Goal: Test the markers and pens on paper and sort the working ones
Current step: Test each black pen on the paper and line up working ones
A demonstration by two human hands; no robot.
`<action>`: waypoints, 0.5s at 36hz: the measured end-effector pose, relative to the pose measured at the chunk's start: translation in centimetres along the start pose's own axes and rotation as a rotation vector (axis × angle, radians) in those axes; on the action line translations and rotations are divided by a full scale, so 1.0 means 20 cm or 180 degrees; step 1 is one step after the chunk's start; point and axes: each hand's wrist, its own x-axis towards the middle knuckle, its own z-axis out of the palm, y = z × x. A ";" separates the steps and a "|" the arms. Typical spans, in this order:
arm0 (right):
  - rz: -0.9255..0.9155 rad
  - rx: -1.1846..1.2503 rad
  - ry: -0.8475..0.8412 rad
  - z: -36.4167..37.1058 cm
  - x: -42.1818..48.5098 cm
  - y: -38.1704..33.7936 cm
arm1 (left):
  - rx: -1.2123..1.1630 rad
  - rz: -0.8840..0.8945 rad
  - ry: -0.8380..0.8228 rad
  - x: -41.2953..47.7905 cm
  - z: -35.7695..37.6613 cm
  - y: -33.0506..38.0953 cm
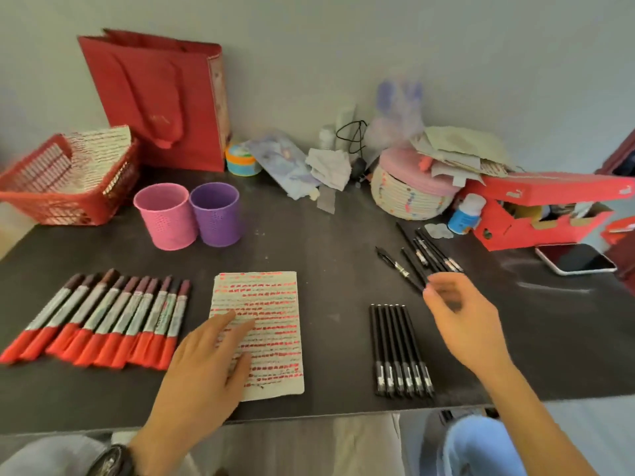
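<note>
Loose black pens (436,250) lay beyond-right of the paper (271,304), slanting away, near ends at the right hand (460,307); its grip was blurred, cannot tell. Left hand (202,359) pressed flat on the paper.

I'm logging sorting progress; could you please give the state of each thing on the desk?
Red markers, capped, lying in a row.
Paper, flat, covered in red test marks.
Left hand, fingers straight on the paper.
Right hand, blurred at the loose pens; grip unclear.
Row of black pens, lined up side by side.
Pink cup, upright.
Purple cup, upright.
Red shoebox, lid propped open.
Phone, screen dark.
</note>
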 end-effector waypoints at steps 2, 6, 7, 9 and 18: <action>-0.0036 -0.0514 -0.0271 0.05 0.12 -0.01 | 0.0105 -0.0009 0.0049 -0.02 0.03 0.01; -0.0115 -0.1489 -0.0537 0.14 0.30 -0.01 | 0.0114 0.0051 -0.0045 -0.02 0.07 0.06; -0.0086 -0.1661 -0.0598 0.16 0.33 -0.01 | 0.0114 0.0070 -0.0089 -0.02 0.07 0.07; -0.0028 -0.2000 -0.0726 0.19 0.37 0.00 | 0.0130 0.0056 -0.0163 -0.01 0.08 0.08; -0.0071 -0.2550 -0.0827 0.26 0.44 0.05 | 0.0075 -0.0043 -0.0351 -0.01 0.09 0.07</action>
